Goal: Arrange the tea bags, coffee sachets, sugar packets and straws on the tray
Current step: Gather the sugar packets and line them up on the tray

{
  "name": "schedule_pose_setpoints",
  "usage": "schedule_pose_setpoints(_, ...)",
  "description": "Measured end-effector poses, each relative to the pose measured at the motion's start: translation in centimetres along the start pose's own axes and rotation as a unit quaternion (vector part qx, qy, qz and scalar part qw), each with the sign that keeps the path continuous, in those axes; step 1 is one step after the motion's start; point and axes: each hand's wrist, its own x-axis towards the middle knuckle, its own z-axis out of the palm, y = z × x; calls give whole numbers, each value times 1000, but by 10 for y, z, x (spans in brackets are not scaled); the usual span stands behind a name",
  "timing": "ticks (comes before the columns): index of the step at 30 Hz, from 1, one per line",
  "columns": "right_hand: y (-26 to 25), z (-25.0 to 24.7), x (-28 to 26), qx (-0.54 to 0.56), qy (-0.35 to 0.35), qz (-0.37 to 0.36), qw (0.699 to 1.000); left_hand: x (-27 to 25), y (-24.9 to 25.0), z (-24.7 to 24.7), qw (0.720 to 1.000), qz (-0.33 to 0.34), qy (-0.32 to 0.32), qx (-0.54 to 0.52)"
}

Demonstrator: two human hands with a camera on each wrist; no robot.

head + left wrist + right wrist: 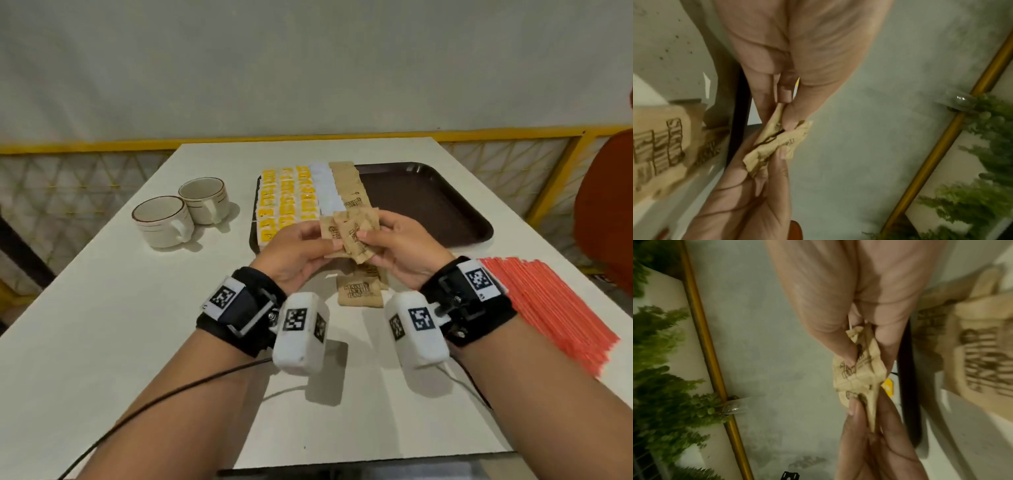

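Both hands pinch brown sugar packets over the desk.
Left hand [298, 250] and right hand [397, 250] share the small brown sugar packets [349, 236], held between them just short of the tray [445, 205] at 12 o'clock; straws [548, 301] lie at 3 o'clock.

A white bench [102, 342] stands against a pale grey-green wall [308, 61]. Behind it a yellow rail [85, 146] tops lattice panels [68, 185]. An orange-red chair [606, 212] sits at right. Green foliage [978, 203] hangs beside a brass-coloured frame [937, 155].
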Motion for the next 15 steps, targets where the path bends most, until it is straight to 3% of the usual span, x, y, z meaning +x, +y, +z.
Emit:
schedule_pose_setpoints(4, 15, 3, -1, 45, 35, 30, 998, 0, -9, -5, 999, 5, 28, 29)
schedule_pose_setpoints(8, 15, 0, -1, 25, 22, 67, 997, 0, -11, -6, 998, -2, 36, 50)
schedule_pose_setpoints(15, 4, -13, -1, 112, 24, 23, 993, 3, -8, -14, 999, 14, 31, 29)
